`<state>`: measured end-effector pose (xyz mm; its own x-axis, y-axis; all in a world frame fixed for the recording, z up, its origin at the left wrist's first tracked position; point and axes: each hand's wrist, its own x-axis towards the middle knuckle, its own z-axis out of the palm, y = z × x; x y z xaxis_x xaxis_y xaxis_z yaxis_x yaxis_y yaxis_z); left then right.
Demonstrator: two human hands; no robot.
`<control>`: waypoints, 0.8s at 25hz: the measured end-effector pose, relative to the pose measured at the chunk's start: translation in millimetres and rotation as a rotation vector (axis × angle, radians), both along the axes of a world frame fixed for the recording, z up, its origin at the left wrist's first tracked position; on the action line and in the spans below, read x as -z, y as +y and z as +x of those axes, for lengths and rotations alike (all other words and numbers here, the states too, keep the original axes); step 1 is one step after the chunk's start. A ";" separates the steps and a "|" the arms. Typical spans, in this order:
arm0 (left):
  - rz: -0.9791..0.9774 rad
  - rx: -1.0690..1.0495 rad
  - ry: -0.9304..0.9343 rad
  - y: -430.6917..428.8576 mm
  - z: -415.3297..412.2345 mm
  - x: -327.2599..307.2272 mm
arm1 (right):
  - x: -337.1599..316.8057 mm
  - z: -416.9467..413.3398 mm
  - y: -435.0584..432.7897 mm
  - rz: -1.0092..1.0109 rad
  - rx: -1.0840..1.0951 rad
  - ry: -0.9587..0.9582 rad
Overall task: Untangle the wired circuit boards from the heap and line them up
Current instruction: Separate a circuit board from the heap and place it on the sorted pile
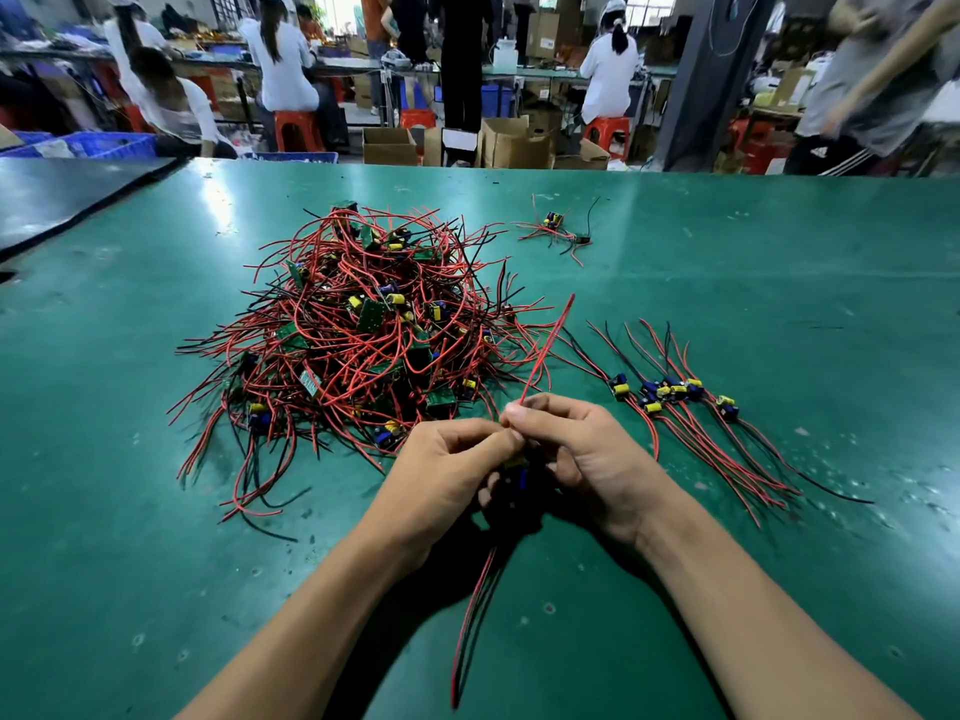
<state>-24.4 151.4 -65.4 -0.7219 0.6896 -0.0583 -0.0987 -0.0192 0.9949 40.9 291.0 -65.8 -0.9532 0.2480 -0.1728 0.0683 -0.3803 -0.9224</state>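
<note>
Near the front edge of the green table (779, 241), both hands meet around one small circuit board (518, 471). It sits between the palms, mostly hidden, with only a bit of yellow and blue showing. The left hand (447, 475) curls its fingers (483, 433) round the board from the left. The right hand (592, 454) pinches a red lead (546, 350) between thumb and forefinger just above the board. That lead stands up toward the far edge, crossing the right fringe of the heap. A red and black pair of wires (470, 621) trails from the board toward the front edge, between the two forearms.

Just beyond the left hand, at the table's middle, lies the heap (358, 330), a dense tangle of red and black wires with green boards and yellow and blue parts. Its nearest strands lie just beside the left knuckles. Right of the hands, a row of boards (670, 391) lies side by side, wires fanned toward the far and front edges. A small stray bunch (558, 232) sits apart toward the far edge. Beyond the table are cardboard boxes (511, 145), red stools (296, 129) and seated people at benches.
</note>
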 end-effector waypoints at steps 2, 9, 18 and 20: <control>0.010 0.003 0.014 1.5 0.4 2.3 | 0.0 1.4 -0.5 -0.004 0.020 0.006; 0.012 0.032 0.001 1.8 -0.6 4.3 | 2.1 2.3 -0.5 0.148 0.074 -0.018; -0.132 0.234 0.085 -1.0 -1.0 -2.5 | 5.0 -4.1 15.5 0.092 0.300 0.022; -0.137 0.247 0.073 -1.7 -1.0 -3.7 | 2.6 -4.9 17.3 0.022 0.338 0.028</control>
<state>-25.4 149.7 -61.7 -0.5389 0.8342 -0.1169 -0.0119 0.1312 0.9913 36.0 308.3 -68.3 -0.8209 0.5539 -0.1392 -0.0834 -0.3574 -0.9302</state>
